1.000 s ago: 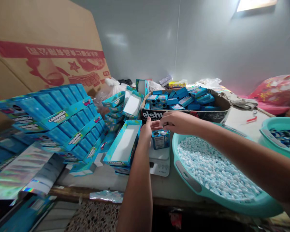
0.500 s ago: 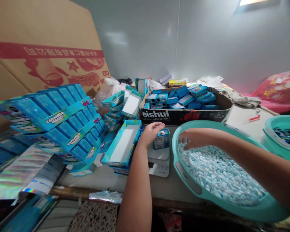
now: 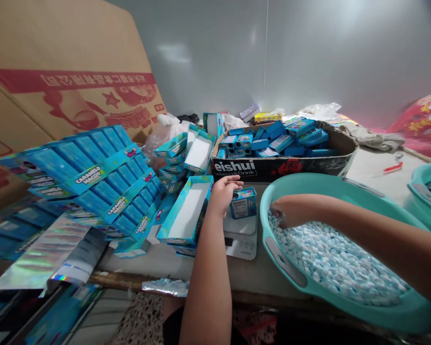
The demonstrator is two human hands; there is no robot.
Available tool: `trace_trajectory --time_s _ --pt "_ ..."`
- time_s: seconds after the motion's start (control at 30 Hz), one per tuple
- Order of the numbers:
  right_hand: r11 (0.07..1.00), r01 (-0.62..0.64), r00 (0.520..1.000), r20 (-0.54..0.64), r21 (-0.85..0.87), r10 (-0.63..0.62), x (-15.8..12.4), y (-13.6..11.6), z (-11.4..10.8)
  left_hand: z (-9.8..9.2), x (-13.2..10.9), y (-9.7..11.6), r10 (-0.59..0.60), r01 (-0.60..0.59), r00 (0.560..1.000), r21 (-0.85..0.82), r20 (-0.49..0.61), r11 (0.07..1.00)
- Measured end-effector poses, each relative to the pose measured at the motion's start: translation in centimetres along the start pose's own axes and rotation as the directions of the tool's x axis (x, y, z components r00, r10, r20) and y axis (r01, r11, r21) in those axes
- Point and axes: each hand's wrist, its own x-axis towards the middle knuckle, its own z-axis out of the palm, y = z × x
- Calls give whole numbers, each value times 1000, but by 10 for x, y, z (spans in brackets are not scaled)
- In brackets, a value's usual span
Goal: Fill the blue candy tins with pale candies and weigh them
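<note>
Packed trays (image 3: 89, 176) left of the left hand (image 3: 223, 195), its fingers apart beside a blue box (image 3: 243, 203) on the scale (image 3: 241, 245), look done, while the empty tray (image 3: 187, 208) nearer those fingers and plentiful pellets (image 3: 341, 263) around the right hand (image 3: 290, 211), its finger grip impossible to tell, remain.

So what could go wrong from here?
1. The left hand is close beside the small blue printed cardboard box on the flat white scale; a bump could shift the box or upset a reading.
2. The right hand is in the small white and pale-blue pellets, near the turquoise plastic basin's rim; some might spill when it lifts out.
3. The stacked blue cardboard trays sit tilted; a knock might topple them.
</note>
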Motion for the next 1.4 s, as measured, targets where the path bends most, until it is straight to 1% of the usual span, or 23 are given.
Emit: trace_trajectory --time_s 0.17,0.23,0.4,0.47,0.53,0.63,0.67,0.7,0.73,0.77,0.8,0.87,0.9,0.93,0.97,1.03,1.1,1.2,1.27,1.4 --pt "1000 8 1000 -1 20 -8 -2 -3 -1 3 -1 2 65 -70 995 -53 -79 996" --pt "999 11 1000 17 36 -12 -1 -1 0 3 -2 3 95 -104 989 -77 -118 992" --pt "1000 7 996 95 -24 -5 1 2 0 3 -3 8 198 -236 951 -149 -236 960" --pt "999 -2 993 120 -52 8 -1 1 -2 4 -4 10 244 -294 924 -142 -293 945" --pt "996 -23 991 131 -90 35 -3 -3 -5 6 -7 13 305 -354 885 -84 -352 931" --pt "989 -45 990 126 -141 63 -7 -8 -14 11 -18 19 463 -464 792 102 -398 880" --pt "988 -54 991 114 -148 71 -8 -8 -17 13 -23 21 524 -501 760 169 -384 849" --pt "986 -64 992 97 -153 79 -9 -7 -20 16 -29 23 582 -536 736 227 -345 813" --pt "985 -74 994 72 -154 86 -9 -5 -22 20 -34 25 633 -570 725 278 -272 773" --pt "985 -77 996 37 -152 83 -8 -1 -24 25 -40 26 672 -605 722 321 -163 729" --pt "986 -75 997 -11 -151 75 -8 3 -26 29 -44 27 694 -640 719 361 -30 678" --pt "990 -44 994 -108 -133 30 -7 14 -30 40 -51 26 674 -703 697 417 245 575" --pt "993 -23 989 -149 -119 5 -7 19 -32 45 -53 24 640 -726 683 427 352 539" --pt "995 -7 984 -178 -104 -12 -8 23 -34 49 -54 21 604 -737 675 427 424 524" --pt "996 3 981 -193 -85 -20 -9 25 -36 53 -54 19 573 -739 674 420 467 527" --pt "999 13 980 -197 -35 -20 -13 26 -40 57 -53 14 541 -732 679 395 497 555" --pt "1000 28 980 -200 14 -24 -17 23 -44 57 -51 13 556 -734 675 368 486 571" --pt "993 70 976 -212 96 -49 -22 18 -48 53 -50 16 601 -760 647 328 470 562" --pt "980 95 972 -227 177 -53 -24 17 -50 50 -50 18 630 -778 628 334 457 532" --pt "949 113 964 -266 293 -33 -24 16 -53 46 -49 20 679 -811 581 391 449 436"
